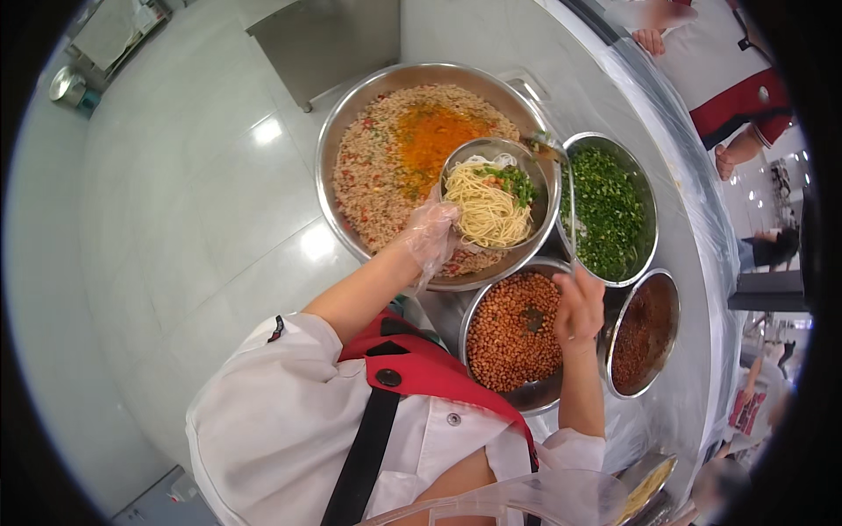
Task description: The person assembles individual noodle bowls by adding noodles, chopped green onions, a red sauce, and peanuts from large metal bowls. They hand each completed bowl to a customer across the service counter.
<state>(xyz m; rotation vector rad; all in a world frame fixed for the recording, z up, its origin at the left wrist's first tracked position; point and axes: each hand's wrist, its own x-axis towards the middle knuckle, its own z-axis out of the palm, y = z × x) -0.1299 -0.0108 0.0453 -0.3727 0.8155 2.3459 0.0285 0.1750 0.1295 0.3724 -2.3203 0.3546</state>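
Clear plastic gloves the left hand [434,230], whose grip is clamped on the left rim of a round metal bowl [474,151]; the fingers beneath are hidden. Pale yellow noodles [487,209] fill that bowl, topped on the right by chopped green garnish [517,184] and some brown bits. It is over the right part of a wide steel basin [324,175]; whether the two touch, I cannot tell.

The right hand [579,307] pinches the near end of a long-handled metal ladle [573,202] between its fingers. The handle runs away from the person, and the far end lies just beside the noodle bowl, near the basin's rim.

Beneath the noodle bowl, the basin holds pale brown mince [373,145] flecked red and green, with a pool of orange oil [438,131]. Just right of it stands an oval-looking metal bowl of chopped greens [605,210]. Nearer the person, below the right hand, round brown beans [513,324] fill another container, and beside that is a bowl of dark red-brown sauce [636,346].

Clear plastic film [724,237] covers the surface along its right side. Beyond it stands a co-worker [745,101] in white and red; grey floor [193,202] spreads to the left.
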